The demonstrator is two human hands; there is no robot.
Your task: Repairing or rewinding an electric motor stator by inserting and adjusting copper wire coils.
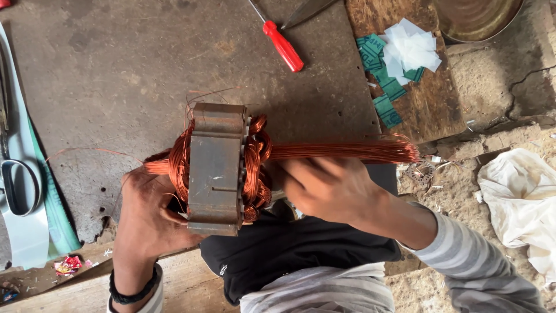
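Nearest the body, the left hand (147, 217) holds a clenched grip on the near end of the metal motor core (216, 168), steadying it upright on the tabletop (116, 75) at the person's lap, while the right hand (330, 188) is closed around the copper coil (255, 159) on the core's right side. Much wire sits wound on both sides of the core, yet a long bundle of copper wire (347, 152) sticks out loose to the right, so the winding looks unfinished. Farther off lie a red screwdriver (282, 45) and paper slips (405, 52), untouched.
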